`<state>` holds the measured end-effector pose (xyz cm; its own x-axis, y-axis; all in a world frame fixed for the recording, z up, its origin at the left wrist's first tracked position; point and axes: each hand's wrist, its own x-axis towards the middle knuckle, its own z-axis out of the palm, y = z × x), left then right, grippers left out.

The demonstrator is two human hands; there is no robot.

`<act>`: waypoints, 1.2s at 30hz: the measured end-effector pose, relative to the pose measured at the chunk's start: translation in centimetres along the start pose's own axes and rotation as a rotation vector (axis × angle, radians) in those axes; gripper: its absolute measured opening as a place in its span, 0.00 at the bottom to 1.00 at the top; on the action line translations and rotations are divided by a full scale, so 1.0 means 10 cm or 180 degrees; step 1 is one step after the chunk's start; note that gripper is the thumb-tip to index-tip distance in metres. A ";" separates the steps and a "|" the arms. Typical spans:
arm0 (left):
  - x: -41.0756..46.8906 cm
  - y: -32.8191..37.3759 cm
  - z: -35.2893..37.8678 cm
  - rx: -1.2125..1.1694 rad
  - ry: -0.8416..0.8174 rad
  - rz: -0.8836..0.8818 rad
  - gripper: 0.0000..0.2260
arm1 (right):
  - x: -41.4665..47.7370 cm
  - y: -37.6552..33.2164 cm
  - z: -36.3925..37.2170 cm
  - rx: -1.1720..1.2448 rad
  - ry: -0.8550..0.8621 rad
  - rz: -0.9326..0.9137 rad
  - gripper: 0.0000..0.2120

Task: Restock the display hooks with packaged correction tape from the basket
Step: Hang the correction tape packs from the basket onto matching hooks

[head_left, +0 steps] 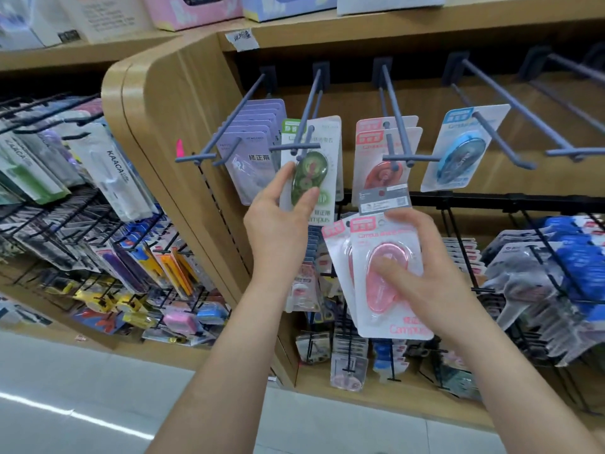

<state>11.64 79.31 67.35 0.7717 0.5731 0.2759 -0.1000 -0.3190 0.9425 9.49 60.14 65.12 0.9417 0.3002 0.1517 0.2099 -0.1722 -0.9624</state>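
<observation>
A wooden display unit (157,103) in a stationery aisle, where a person is restocking correction tape. The landmark is the blue-grey hook (309,103) second from the unit's curved end.

Just below that hook's tip, the left hand (278,217) pinches the green pack (309,172), thumb on the pack's left edge and fingers on the front of its blister. The card's top sits up at the hook's rods, though whether it is fully threaded cannot be told.

Below and to the right of the hook, the right hand (425,276) grips a small fan of pink packs (389,290), thumb pressed across the front blister and fingers curled behind. A grey-backed pack (384,199) stands up behind the fan. The basket is out of view.

On the neighbouring hook to the left hang lilac packs (252,142). To the right hang matching hung pink packs (386,149), and farther right a single blue pack (461,149).

These packs look light: thin, glossy card that should flex, with a stiff clear bubble over the tape. The bubble's edges appear to give the surest hold, steering the small hang hole at the card's top onto the hook. Pinching the bare card risks bending it, and the fanned packs could slip against one another.
</observation>
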 end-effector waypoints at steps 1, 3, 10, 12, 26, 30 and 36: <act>0.03 0.00 0.03 0.0034 0.0030 0.0030 0.22 | -0.01 0.01 -0.02 0.0059 0.0037 0.0024 0.25; 0.06 -0.02 0.05 0.0191 0.0045 0.0095 0.22 | -0.04 0.03 -0.04 0.0329 0.0127 0.0035 0.32; -0.50 0.02 -0.10 0.0824 -0.0237 0.0679 0.13 | -0.09 0.08 -0.04 0.0706 0.0288 -0.0092 0.46; -0.77 0.09 -0.09 0.0565 -0.0923 0.0366 0.16 | -0.09 0.08 -0.02 0.0709 0.0181 -0.0308 0.40; -0.73 0.20 0.16 -0.1267 -0.1090 -0.1294 0.03 | -0.23 0.02 -0.20 0.0564 -0.0334 -0.0260 0.28; -0.73 0.23 0.21 -0.1858 -0.0634 -0.1387 0.05 | -0.23 0.14 -0.28 0.0566 0.0208 -0.0279 0.25; -0.64 0.50 0.17 -0.1715 -0.0632 -0.0554 0.03 | -0.25 0.13 -0.33 -0.0304 0.0368 -0.0513 0.24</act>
<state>7.29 72.79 69.97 0.9027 0.4141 0.1171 -0.2259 0.2242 0.9480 8.29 56.11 64.27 0.9166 0.2226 0.3321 0.3791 -0.2203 -0.8988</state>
